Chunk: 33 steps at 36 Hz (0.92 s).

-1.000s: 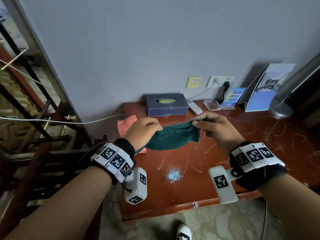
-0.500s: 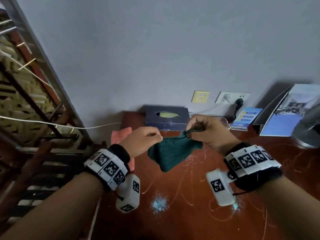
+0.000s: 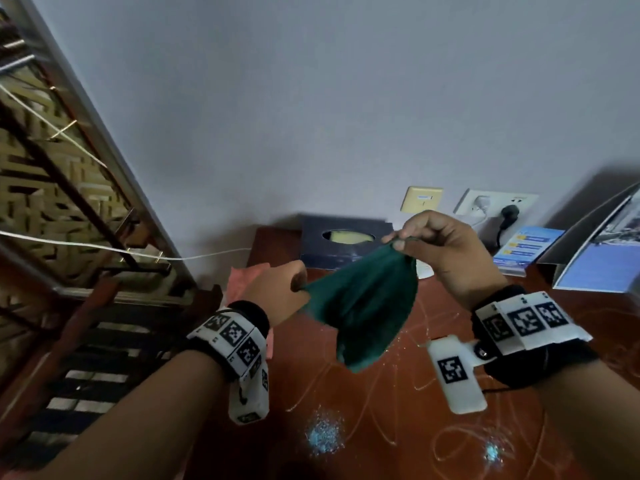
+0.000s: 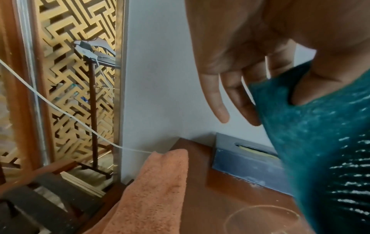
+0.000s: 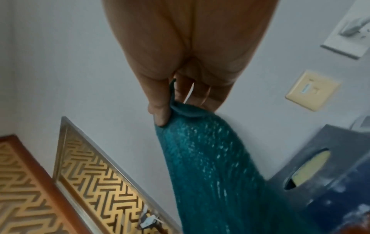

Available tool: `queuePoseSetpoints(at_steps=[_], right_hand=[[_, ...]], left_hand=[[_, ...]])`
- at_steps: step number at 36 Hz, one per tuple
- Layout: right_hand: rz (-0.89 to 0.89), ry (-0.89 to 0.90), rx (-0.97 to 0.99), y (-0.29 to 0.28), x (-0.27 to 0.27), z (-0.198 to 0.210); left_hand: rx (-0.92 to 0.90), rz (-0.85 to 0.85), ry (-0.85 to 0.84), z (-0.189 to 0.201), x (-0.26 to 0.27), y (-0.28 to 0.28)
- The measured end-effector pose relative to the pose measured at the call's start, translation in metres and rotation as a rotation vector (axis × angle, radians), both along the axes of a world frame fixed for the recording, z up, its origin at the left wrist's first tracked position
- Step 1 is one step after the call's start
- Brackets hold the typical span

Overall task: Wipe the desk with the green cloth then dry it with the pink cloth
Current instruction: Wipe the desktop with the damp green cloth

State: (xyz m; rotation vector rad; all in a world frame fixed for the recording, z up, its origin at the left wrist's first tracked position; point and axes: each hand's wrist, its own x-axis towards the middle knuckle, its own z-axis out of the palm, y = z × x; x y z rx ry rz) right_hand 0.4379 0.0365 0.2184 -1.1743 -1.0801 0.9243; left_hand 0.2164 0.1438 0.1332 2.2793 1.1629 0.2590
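Observation:
The green cloth (image 3: 363, 306) hangs in the air above the reddish wooden desk (image 3: 398, 393), held at two corners. My left hand (image 3: 277, 292) pinches its left corner; in the left wrist view the thumb presses the green cloth (image 4: 320, 142) against the fingers. My right hand (image 3: 440, 247) pinches the upper right corner, higher up; the right wrist view shows the green cloth (image 5: 210, 158) drooping from thumb and fingers. The pink cloth (image 3: 242, 282) lies on the desk's far left corner, partly behind my left hand, and the pink cloth (image 4: 156, 190) hangs over the edge. White scribbles and pale blue powder (image 3: 323, 436) mark the desk.
A dark tissue box (image 3: 339, 244) stands against the wall. To its right are wall sockets (image 3: 495, 204) with a black plug, a blue card (image 3: 526, 247) and a leaflet stand (image 3: 602, 258). A white cable (image 3: 104, 247) runs left past a lattice screen (image 3: 52, 188).
Both hands have lifted the green cloth higher off the desk. The right hand has risen above the left, so the cloth now hangs slanted. The head view has tilted upward.

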Motion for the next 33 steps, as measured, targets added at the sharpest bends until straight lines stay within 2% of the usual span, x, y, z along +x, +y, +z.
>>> queuePoseSetpoints(at_steps=[3, 6, 10, 13, 20, 25, 33], right_hand=[[-0.035, -0.036, -0.056, 0.002, 0.009, -0.005], [-0.095, -0.126, -0.157, 0.002, 0.021, -0.013], [-0.159, -0.34, -0.281, -0.001, 0.037, -0.021], [-0.16, -0.473, -0.348, -0.003, 0.042, -0.028], [-0.158, -0.647, -0.44, 0.012, 0.044, -0.044], [-0.244, -0.762, -0.458, 0.036, 0.044, -0.057], [-0.356, -0.759, -0.446, 0.061, 0.044, -0.062]], left_hand=[[-0.003, 0.036, -0.038, -0.005, -0.008, 0.014], [-0.095, 0.071, -0.143, -0.01, -0.015, 0.035], [-0.155, -0.04, -0.205, -0.004, -0.022, 0.055], [-0.164, -0.115, -0.175, 0.0, -0.026, 0.064], [-0.173, -0.178, -0.1, -0.003, -0.02, 0.083], [-0.234, -0.055, -0.172, -0.008, -0.004, 0.097], [-0.194, 0.037, -0.21, -0.007, 0.014, 0.111]])
